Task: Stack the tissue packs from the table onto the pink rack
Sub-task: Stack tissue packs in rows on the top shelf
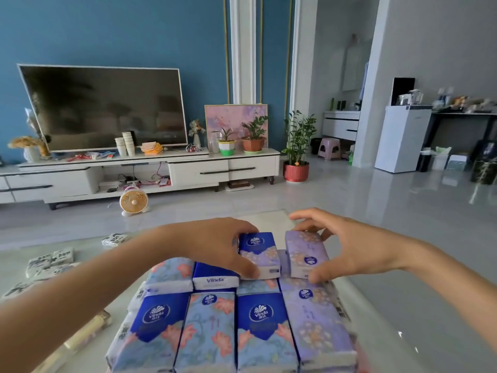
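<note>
A stack of tissue packs (209,329) in blue, floral and lilac wrappers fills the lower middle and hides the pink rack; only a pink sliver (361,368) shows at the bottom right. On top at the far side lie a blue-and-lilac pack (262,255) and a lilac flowered pack (306,253). My left hand (215,246) grips the blue-and-lilac pack, fingers over its far end and thumb at its near corner. My right hand (341,243) holds the lilac pack the same way.
Black-and-white tissue packs (51,261) lie on the glass table (376,305) at the left, one more (114,239) farther back. A wrapped beige roll (88,329) lies beside my left forearm. Beyond the table are the floor, a small fan (133,201) and a TV cabinet.
</note>
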The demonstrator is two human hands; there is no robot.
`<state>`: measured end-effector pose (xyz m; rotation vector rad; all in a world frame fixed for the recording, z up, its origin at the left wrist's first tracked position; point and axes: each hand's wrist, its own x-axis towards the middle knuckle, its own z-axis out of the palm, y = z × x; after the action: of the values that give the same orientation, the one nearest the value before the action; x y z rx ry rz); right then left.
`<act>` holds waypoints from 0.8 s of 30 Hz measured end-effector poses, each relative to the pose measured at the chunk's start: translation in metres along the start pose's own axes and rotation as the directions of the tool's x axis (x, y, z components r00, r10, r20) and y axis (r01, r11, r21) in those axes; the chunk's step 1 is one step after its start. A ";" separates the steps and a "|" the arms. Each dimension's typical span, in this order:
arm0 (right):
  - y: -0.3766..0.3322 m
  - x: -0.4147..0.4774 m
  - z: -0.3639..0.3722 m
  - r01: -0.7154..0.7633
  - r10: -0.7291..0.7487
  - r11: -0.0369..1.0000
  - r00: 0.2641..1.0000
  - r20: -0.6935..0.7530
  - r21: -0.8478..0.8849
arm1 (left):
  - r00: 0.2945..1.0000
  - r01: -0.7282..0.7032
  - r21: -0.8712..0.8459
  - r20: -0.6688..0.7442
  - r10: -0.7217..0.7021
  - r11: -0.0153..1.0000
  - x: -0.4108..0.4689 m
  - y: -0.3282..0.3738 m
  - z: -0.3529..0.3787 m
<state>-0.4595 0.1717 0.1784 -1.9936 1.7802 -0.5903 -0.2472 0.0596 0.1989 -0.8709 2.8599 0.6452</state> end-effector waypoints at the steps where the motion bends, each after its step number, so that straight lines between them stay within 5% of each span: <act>1: -0.001 0.001 0.002 -0.004 0.004 1.000 1.000 0.003 -0.001 | 1.000 -0.002 0.000 0.003 0.002 1.000 -0.001 -0.001 0.000; 10: -0.005 0.002 0.013 0.000 0.000 0.994 1.000 0.001 0.107 | 1.000 -0.014 -0.101 0.007 0.015 0.995 -0.006 -0.009 0.002; 14: -0.007 -0.012 0.024 -0.005 0.039 0.946 0.994 -0.100 0.323 | 0.955 -0.075 -0.204 -0.297 0.011 0.976 -0.024 -0.012 0.003; 18: 0.005 -0.035 0.049 0.036 0.228 0.846 0.877 -0.422 0.532 | 0.739 -0.181 -0.422 -0.654 -0.160 0.888 -0.060 -0.044 0.012; 21: 0.015 -0.046 0.072 0.005 0.404 0.757 0.783 -0.474 0.654 | 0.639 -0.097 -0.713 -0.580 -0.506 0.695 -0.085 -0.077 0.032; 24: 0.010 -0.051 0.088 -0.062 0.508 0.634 0.785 -0.355 0.771 | 0.705 0.010 -0.952 -0.210 -0.677 0.306 -0.096 -0.090 0.046</act>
<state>-0.4238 0.2232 0.0974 -0.9723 1.6892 -1.5893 -0.1199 0.0612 0.1427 -2.1440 2.2132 2.3616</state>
